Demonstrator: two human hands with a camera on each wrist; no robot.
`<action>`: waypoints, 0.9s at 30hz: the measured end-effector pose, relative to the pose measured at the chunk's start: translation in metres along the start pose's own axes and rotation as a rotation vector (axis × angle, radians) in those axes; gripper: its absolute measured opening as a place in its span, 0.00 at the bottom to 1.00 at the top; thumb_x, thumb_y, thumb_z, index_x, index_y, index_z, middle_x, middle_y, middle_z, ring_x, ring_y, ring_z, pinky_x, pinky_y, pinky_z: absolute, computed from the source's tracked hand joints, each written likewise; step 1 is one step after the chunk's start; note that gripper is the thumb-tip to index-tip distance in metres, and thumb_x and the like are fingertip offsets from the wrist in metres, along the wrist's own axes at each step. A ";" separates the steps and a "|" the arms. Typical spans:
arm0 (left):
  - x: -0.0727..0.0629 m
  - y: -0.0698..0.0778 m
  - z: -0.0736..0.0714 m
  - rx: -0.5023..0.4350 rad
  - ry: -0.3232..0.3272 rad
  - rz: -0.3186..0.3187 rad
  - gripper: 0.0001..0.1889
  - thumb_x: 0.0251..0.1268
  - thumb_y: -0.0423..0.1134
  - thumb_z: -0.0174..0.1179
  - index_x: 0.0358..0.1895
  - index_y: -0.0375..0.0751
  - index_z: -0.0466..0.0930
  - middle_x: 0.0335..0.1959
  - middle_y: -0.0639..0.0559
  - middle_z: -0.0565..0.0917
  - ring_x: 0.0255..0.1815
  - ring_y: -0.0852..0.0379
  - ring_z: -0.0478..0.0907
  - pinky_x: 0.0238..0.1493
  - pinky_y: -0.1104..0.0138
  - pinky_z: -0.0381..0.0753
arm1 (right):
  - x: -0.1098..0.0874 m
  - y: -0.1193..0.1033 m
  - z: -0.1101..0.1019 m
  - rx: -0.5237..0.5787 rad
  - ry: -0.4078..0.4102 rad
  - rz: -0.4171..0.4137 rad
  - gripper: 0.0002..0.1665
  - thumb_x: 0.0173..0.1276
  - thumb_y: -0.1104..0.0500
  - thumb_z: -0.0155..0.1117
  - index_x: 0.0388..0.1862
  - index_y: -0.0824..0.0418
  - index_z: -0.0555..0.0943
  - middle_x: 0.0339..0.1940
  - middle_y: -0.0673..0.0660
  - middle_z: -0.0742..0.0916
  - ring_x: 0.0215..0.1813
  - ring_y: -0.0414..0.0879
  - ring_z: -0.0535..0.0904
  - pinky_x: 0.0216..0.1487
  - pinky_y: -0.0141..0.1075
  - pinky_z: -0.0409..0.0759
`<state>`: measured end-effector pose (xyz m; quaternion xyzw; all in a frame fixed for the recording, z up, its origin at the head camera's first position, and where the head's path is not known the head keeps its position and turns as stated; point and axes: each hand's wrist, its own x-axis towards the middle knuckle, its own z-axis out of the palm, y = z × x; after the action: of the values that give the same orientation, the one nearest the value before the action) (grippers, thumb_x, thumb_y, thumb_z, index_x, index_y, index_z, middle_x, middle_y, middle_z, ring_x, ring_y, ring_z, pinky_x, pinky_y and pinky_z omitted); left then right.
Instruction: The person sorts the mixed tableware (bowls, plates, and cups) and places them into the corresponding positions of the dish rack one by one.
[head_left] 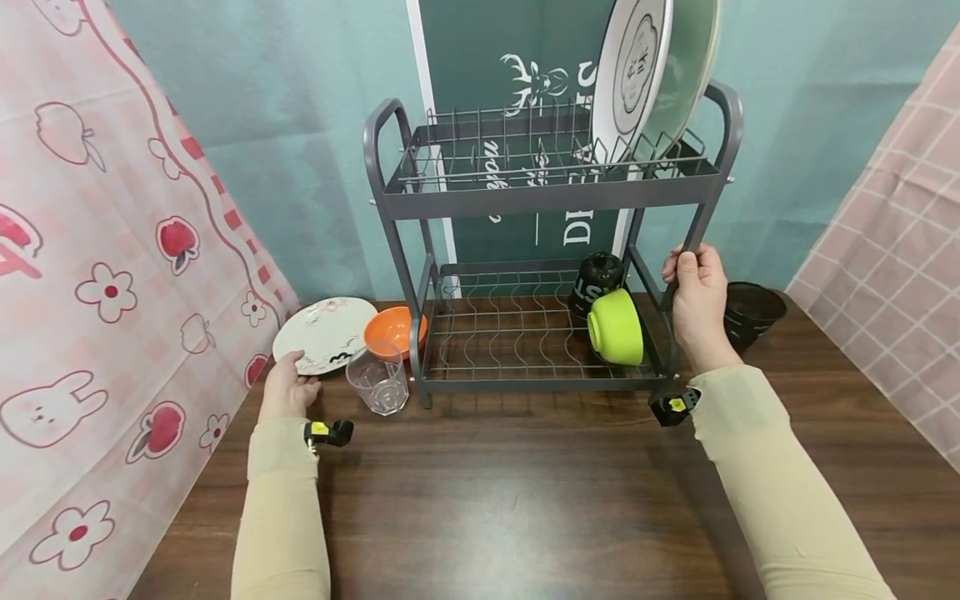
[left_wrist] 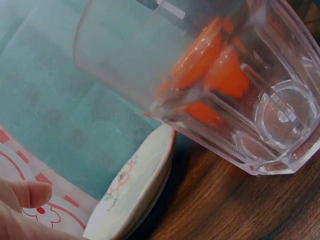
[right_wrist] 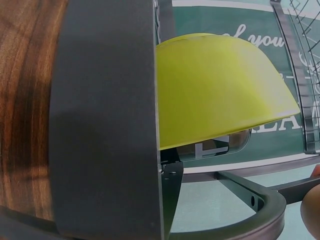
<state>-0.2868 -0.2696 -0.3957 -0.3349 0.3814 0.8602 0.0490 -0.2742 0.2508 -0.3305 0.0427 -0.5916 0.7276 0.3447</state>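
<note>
My left hand [head_left: 288,390] is at the near left rim of a white oval plate [head_left: 330,329] with a floral print. Its thumb [left_wrist: 35,194] stands apart from the plate in the left wrist view. Beside that hand is a clear plastic cup [head_left: 381,383], with an orange bowl [head_left: 390,329] just behind it. My right hand [head_left: 699,300] grips the right upright of a grey two-tier dish rack [head_left: 547,198]. On the rack's lower tier, a lime-green bowl [head_left: 618,329] lies on its side by a black cup [head_left: 596,279] with white lettering.
Two large plates, one white [head_left: 626,100] and one pale green [head_left: 686,83], stand upright in the rack's top right. A dark, see-through container [head_left: 750,312] is behind my right wrist. Printed cloth [head_left: 112,250] borders the wooden table [head_left: 487,500] on the left.
</note>
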 end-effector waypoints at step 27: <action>0.327 0.015 -0.121 -0.046 0.171 0.206 0.41 0.49 0.13 0.49 0.67 0.48 0.54 0.48 0.50 0.77 0.41 0.53 0.82 0.38 0.47 0.81 | -0.001 -0.001 0.001 -0.031 0.000 0.004 0.05 0.71 0.58 0.49 0.35 0.56 0.72 0.23 0.50 0.76 0.29 0.40 0.70 0.38 0.28 0.68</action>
<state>-0.4789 -0.4200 -0.6461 -0.3674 0.3967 0.8374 -0.0799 -0.2737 0.2500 -0.3301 0.0362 -0.6028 0.7191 0.3439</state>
